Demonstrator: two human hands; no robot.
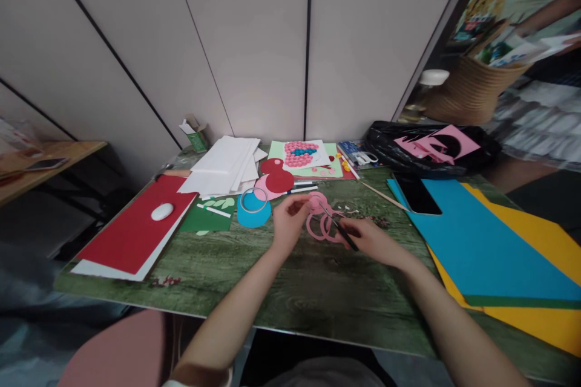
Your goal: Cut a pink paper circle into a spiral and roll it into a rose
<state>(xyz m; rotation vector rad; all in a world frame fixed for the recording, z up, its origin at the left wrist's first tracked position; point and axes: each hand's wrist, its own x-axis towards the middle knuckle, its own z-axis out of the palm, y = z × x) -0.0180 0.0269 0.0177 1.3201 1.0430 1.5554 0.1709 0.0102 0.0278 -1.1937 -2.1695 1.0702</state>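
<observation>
The left hand (287, 218) is closed in a pinch on the near left edge of a pink paper cut-out (319, 222), a shape of joined rings that lies low over the middle of the green wood-patterned table (295, 281). The right hand (368, 243) is curled shut around a dark tool (339, 228), slim and probably a pair of scissors, whose tip points up and left into the cut-out. Small pink scraps lie just beyond it. Left of the left hand sits a blue paper disc (254, 215) with a clear ring (253, 199) resting on it, and next to that a dark green card (209, 216) bearing pale leaf shapes. Farther left, a red sheet (131, 233) lies on a white one, with a small white oval object (162, 211) on top. Behind are a stack of white paper (227, 166), two red discs (276, 176), and a light green card (329, 166) under a white sheet covered in pink and blue dots. On the right, a large blue sheet (481, 242) overlaps a yellow sheet (544, 236), and a dark phone (417, 195) rests on the blue sheet's far corner. A thin wooden stick (385, 196) lies just left of the phone. A black bag (408, 157) at the back holds pink offcuts (447, 142).
</observation>
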